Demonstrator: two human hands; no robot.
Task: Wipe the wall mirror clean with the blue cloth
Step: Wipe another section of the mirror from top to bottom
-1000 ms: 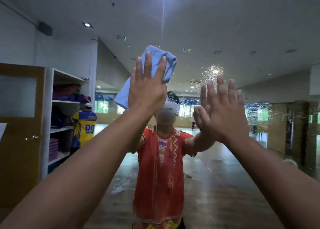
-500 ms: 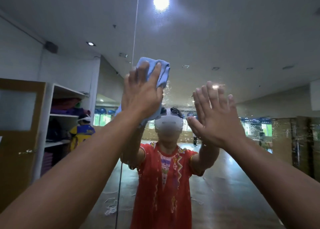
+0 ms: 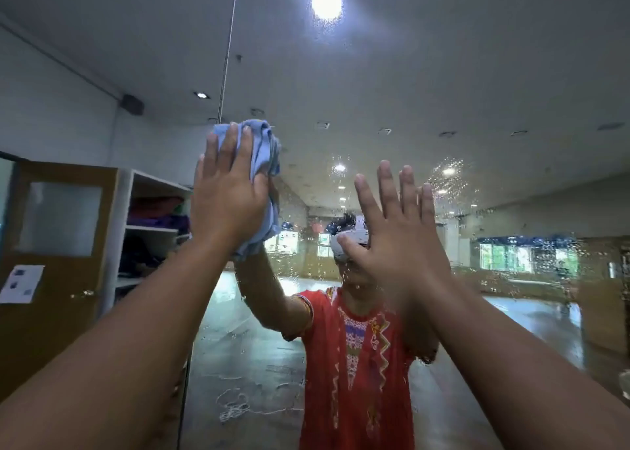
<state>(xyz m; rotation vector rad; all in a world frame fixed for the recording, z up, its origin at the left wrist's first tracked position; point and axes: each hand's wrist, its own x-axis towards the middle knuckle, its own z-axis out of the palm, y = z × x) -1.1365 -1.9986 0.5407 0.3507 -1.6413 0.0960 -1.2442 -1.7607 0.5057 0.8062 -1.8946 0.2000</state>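
The wall mirror fills the view, and water droplets speckle its right and middle parts. My left hand is raised with straight fingers and presses the bunched blue cloth flat against the glass, close to a vertical seam in the mirror. The cloth sticks out above and to the right of that hand. My right hand is raised too, palm forward with fingers spread, and holds nothing. I cannot tell whether it touches the glass. My reflection in a red patterned top shows behind both arms.
A brown wooden door with a frosted pane and a paper notice stands at the left. Beside it is a white shelf unit with folded mats. The vertical mirror seam runs up from the cloth. The reflection shows a large hall.
The view has shifted, and the cloth is more bunched under my left palm. Both hands stay raised against the mirror, and more droplets show on the right.
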